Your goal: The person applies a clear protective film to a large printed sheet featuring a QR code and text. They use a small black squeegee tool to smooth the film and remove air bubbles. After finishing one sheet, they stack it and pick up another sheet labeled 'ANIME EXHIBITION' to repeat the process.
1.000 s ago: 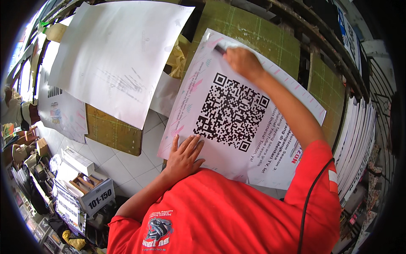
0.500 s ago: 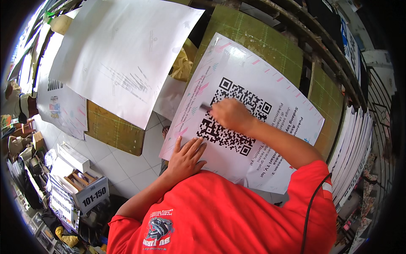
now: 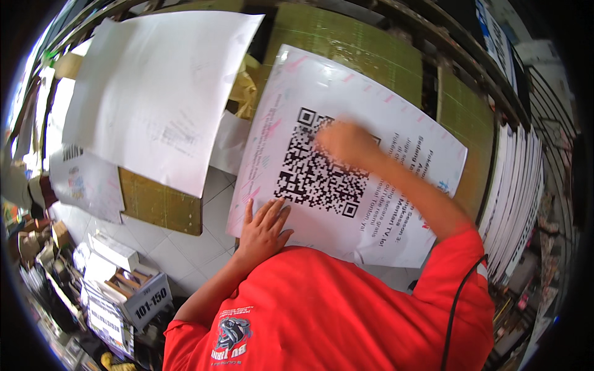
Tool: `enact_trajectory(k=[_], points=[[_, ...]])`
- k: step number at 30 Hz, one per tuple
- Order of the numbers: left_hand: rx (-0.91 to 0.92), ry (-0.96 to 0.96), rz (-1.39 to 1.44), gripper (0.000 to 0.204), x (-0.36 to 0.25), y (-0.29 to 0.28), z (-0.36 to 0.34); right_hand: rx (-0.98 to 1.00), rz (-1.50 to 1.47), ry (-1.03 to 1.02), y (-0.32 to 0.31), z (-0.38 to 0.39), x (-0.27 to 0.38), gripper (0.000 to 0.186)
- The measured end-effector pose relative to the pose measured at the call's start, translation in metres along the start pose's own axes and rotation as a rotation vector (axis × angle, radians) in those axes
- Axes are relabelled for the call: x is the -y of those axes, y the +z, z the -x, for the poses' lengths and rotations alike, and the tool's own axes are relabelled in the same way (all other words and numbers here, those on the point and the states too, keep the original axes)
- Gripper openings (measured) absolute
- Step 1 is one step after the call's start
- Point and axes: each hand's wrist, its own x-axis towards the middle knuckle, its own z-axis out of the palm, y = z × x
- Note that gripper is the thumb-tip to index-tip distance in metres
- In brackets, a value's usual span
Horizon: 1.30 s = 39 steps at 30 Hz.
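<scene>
A glossy white printed sheet with a large square black code and pink dashes lies on the green board. My left hand rests flat on its lower left part, fingers apart. My right hand is over the code, closed and smeared by motion; what it holds is blurred here, though earlier a small dark tool showed in it. A curled, mostly blank white sheet lies to the left, with crumpled yellow paper between the two sheets.
Dark wooden slats run along the back. A stack of white panels stands at the right, beside a metal grille. Lower left hold boxes and clutter on a tiled floor. A dark cable hangs over my red shirt.
My right hand moved from the sheet's upper edge down onto the code, then slightly up and right, blurring. My left hand stayed on the sheet. The view has shifted slightly.
</scene>
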Motion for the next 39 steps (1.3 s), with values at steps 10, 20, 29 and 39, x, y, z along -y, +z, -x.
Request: enact_trajectory(k=[10, 20, 29, 39], points=[[-0.016, 0.041, 0.005, 0.056, 0.001, 0.004, 0.001, -0.345, 0.186, -0.013, 0.034, 0.109, -0.056, 0.024], [-0.042, 0.036, -0.060, 0.055, 0.000, 0.006, -0.002, -0.415, 0.167, 0.628, -0.050, 0.083, -0.127, 0.030], [-0.018, 0.033, -0.050, 0.056, -0.003, 0.006, 0.001, -0.317, 0.114, 0.146, 0.016, 0.156, -0.056, 0.025], [-0.067, 0.090, -0.083, 0.056, -0.002, 0.007, -0.002, -0.452, 0.236, 0.754, -0.078, 0.110, -0.175, 0.028]])
